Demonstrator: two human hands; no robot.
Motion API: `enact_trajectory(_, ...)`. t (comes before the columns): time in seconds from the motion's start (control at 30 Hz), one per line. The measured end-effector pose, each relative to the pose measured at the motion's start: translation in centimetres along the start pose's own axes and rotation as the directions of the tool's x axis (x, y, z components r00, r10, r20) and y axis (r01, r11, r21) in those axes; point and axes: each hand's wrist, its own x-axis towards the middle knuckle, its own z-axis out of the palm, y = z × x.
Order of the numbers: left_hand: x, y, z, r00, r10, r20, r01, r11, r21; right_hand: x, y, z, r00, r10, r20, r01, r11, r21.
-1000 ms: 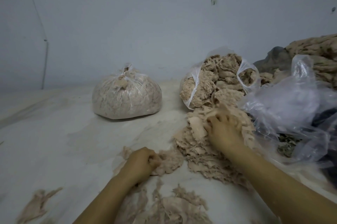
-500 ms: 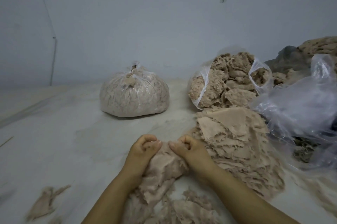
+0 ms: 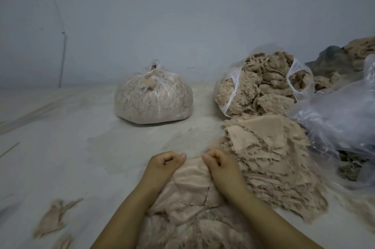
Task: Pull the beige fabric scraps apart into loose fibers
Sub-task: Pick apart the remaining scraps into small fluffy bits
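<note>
Gripping one beige fabric scrap (image 3: 192,179) by its far edge, we have our left hand (image 3: 164,164) and right hand (image 3: 220,165) side by side near the bottom centre, close together but not touching. Each grip is tight: fingers curled into a fist, thumb pressed against the cloth, with the scrap's edge stretched between the two thumbs. The rest of the scrap hangs toward us over a heap of frayed pieces and fibres (image 3: 192,226) between our forearms.

Just right of the right hand lies a stack of flat beige scraps (image 3: 263,147) with ragged edges, resting on the pale floor (image 3: 71,157). Beyond that stack, an open clear plastic bag (image 3: 233,84) holds fluffy beige fibre clumps (image 3: 261,88) heaped above its rim. Left of it, well apart, a knotted clear bag (image 3: 153,96) packed with beige material sits near the grey wall (image 3: 162,15).

At the right edge a crumpled clear plastic sheet (image 3: 334,117) lies over darker material we cannot identify, with more beige material (image 3: 361,50) piled behind it. At the near left, a small frayed scrap (image 3: 53,216) lies alone on the floor.
</note>
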Motion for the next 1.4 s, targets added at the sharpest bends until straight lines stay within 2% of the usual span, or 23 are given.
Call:
enact_trajectory(0.07, 0.1, -0.1, -0.8, 0.998, -0.068, 0.005, 0.069, 0.996, -0.048, 0.3, 0.2, -0.5, 0.991, 0.085, -0.108, -0.080, 0.996, 0.049)
enact_trajectory(0.13, 0.2, -0.1, -1.4, 0.991, -0.131, 0.029, 0.133, 0.985, -0.112, 0.4, 0.2, -0.9, 0.977, 0.176, -0.121, -0.159, 0.978, 0.133)
enact_trajectory(0.2, 0.3, -0.2, -1.5, 0.983, -0.177, 0.056, 0.185, 0.952, -0.244, 0.3, -0.3, -1.1, 0.969, 0.249, 0.000, -0.243, 0.944, 0.223)
enact_trajectory(0.23, 0.3, -0.2, -1.4, 0.979, -0.182, 0.087, 0.200, 0.935, -0.293, 0.0, -0.8, -1.1, 0.963, 0.258, 0.080, -0.268, 0.944, 0.193)
enact_trajectory(0.3, 0.1, -0.2, -1.1, 0.972, -0.159, 0.174, 0.207, 0.930, -0.302, -0.5, -1.6, -1.0, 0.957, 0.196, 0.213, -0.209, 0.977, 0.042)
enact_trajectory(0.37, -0.1, -0.1, -0.7, 0.962, -0.142, 0.232, 0.211, 0.929, -0.304, -0.8, -2.0, -0.4, 0.963, 0.112, 0.247, -0.120, 0.993, 0.019)
enact_trajectory(0.4, 0.0, -0.1, -0.6, 0.965, -0.152, 0.216, 0.220, 0.915, -0.339, -0.8, -2.0, -0.1, 0.974, 0.104, 0.204, -0.117, 0.992, 0.054)
enact_trajectory(0.5, 0.9, -0.5, -1.3, 0.968, -0.243, 0.054, 0.233, 0.808, -0.541, -0.4, -1.8, -0.1, 0.973, 0.215, 0.081, -0.227, 0.951, 0.208)
enact_trajectory(0.6, 1.2, -0.7, -1.9, 0.965, -0.263, 0.015, 0.216, 0.758, -0.616, -0.3, -1.2, -0.4, 0.955, 0.278, 0.099, -0.295, 0.904, 0.311)
enact_trajectory(0.77, 1.3, -0.7, -1.4, 0.946, -0.287, -0.152, 0.149, 0.800, -0.582, -0.5, -1.1, -0.6, 0.926, 0.326, 0.192, -0.377, 0.762, 0.526)
enact_trajectory(0.83, 1.3, -0.6, -1.4, 0.920, -0.383, -0.082, 0.276, 0.783, -0.558, -0.5, -1.2, -0.5, 0.928, 0.314, 0.201, -0.373, 0.763, 0.529)
enact_trajectory(0.9, 0.8, -0.3, -1.2, 0.892, -0.439, 0.106, 0.433, 0.764, -0.478, -0.7, -1.4, -0.3, 0.936, 0.287, 0.204, -0.352, 0.790, 0.502)
enact_trajectory(0.97, 0.1, 0.0, -0.6, 0.893, -0.378, 0.245, 0.450, 0.778, -0.438, -0.9, -1.5, 0.0, 0.941, 0.264, 0.213, -0.335, 0.820, 0.465)
enact_trajectory(1.03, -0.2, 0.0, 0.0, 0.916, -0.304, 0.261, 0.395, 0.788, -0.472, -1.1, -1.4, 0.3, 0.949, 0.234, 0.213, -0.307, 0.844, 0.440)
enact_trajectory(1.13, 0.0, -0.1, 0.9, 0.946, -0.303, 0.115, 0.316, 0.786, -0.531, -1.3, -1.2, 0.8, 0.957, 0.204, 0.207, -0.273, 0.871, 0.407)
enact_trajectory(1.2, 0.5, 0.0, 1.3, 0.949, -0.290, -0.123, 0.202, 0.860, -0.469, -1.2, -1.0, 1.0, 0.969, 0.204, 0.141, -0.241, 0.909, 0.341)
enact_trajectory(1.27, 0.9, 0.1, 0.7, 0.913, -0.268, -0.309, 0.109, 0.887, -0.448, -1.1, -1.0, 0.7, 0.976, 0.206, 0.068, -0.217, 0.929, 0.299)
enact_trajectory(1.33, 1.1, 0.0, -0.5, 0.889, -0.250, -0.383, 0.064, 0.897, -0.436, -0.9, -0.7, 0.2, 0.979, 0.200, 0.028, -0.201, 0.953, 0.226)
enact_trajectory(1.4, 0.9, -0.2, -1.4, 0.905, -0.227, -0.359, 0.060, 0.905, -0.422, -1.1, -0.3, -0.3, 0.982, 0.165, 0.089, -0.173, 0.980, 0.100)
